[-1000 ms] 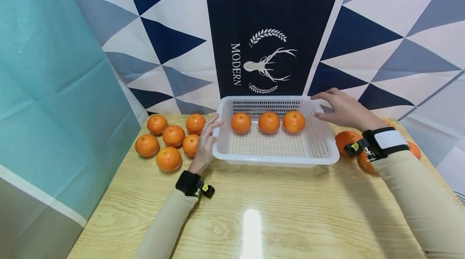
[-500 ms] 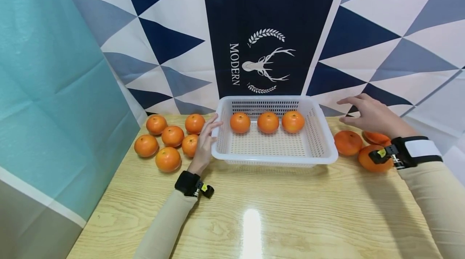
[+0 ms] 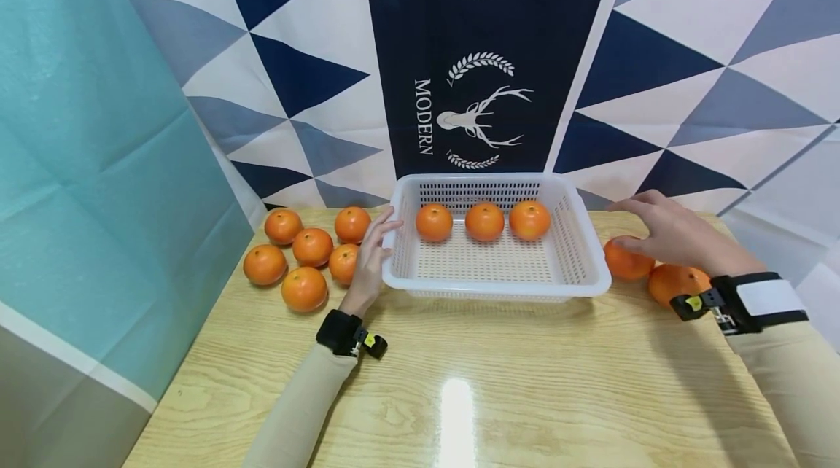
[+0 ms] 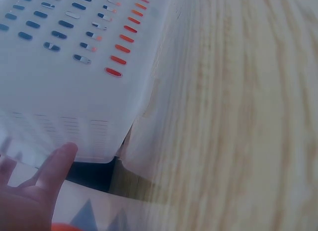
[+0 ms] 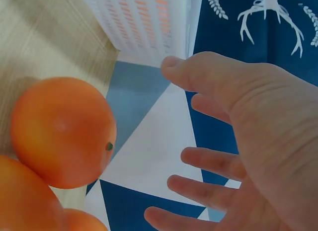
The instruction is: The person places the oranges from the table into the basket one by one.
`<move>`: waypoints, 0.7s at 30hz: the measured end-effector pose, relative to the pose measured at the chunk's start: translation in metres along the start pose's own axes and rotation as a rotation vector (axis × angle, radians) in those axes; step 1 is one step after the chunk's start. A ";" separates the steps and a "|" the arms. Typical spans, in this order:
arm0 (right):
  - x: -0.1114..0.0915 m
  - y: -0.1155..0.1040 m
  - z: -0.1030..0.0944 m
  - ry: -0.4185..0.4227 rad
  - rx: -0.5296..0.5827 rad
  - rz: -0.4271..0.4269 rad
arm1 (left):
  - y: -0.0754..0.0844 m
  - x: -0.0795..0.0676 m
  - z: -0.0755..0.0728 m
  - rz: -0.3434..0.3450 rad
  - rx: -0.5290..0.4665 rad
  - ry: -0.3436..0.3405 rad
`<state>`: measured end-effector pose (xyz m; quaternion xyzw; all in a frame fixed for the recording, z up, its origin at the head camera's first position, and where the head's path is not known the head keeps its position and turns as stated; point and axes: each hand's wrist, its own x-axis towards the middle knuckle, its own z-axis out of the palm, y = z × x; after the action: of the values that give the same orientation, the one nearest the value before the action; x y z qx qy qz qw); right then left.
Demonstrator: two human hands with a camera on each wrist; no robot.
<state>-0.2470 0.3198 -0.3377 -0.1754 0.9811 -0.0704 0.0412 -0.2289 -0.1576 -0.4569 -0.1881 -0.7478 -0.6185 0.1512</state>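
A white slotted plastic basket (image 3: 496, 289) stands on the table against the backdrop, with three oranges lying in a row inside, among them a middle orange (image 3: 485, 221). At its left wall my left hand (image 3: 372, 256) rests with fingers extended along the rim; in the left wrist view the fingers (image 4: 54, 169) lie against the basket's side. My right hand (image 3: 679, 232) hovers over the oranges right of the basket, thumb and fingers spread, holding nothing. Below it are a near orange (image 3: 626, 261) and another orange (image 3: 672, 283); the right wrist view shows the orange (image 5: 63, 132) beside the palm.
Several oranges sit in a cluster left of my left hand, including a front orange (image 3: 305, 289). The wooden table (image 3: 420, 380) extends in front of the basket. A patterned cloth (image 3: 472, 52) hangs behind, and a teal cloth (image 3: 111, 162) borders the left side.
My right hand has moved from the basket's right rim out to the right, then lowered over the oranges there. The left hand and the basket have stayed in place.
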 end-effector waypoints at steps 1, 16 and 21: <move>-0.001 -0.002 0.001 -0.003 -0.003 -0.004 | 0.000 0.000 0.000 -0.001 0.001 0.000; 0.000 0.007 0.018 -0.076 -0.011 0.000 | -0.001 0.000 -0.001 0.000 0.016 0.004; 0.000 0.013 0.028 -0.107 0.001 0.004 | -0.001 0.000 0.000 0.002 0.011 -0.001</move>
<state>-0.2489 0.3285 -0.3675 -0.1770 0.9778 -0.0612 0.0941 -0.2290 -0.1582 -0.4575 -0.1882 -0.7512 -0.6141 0.1523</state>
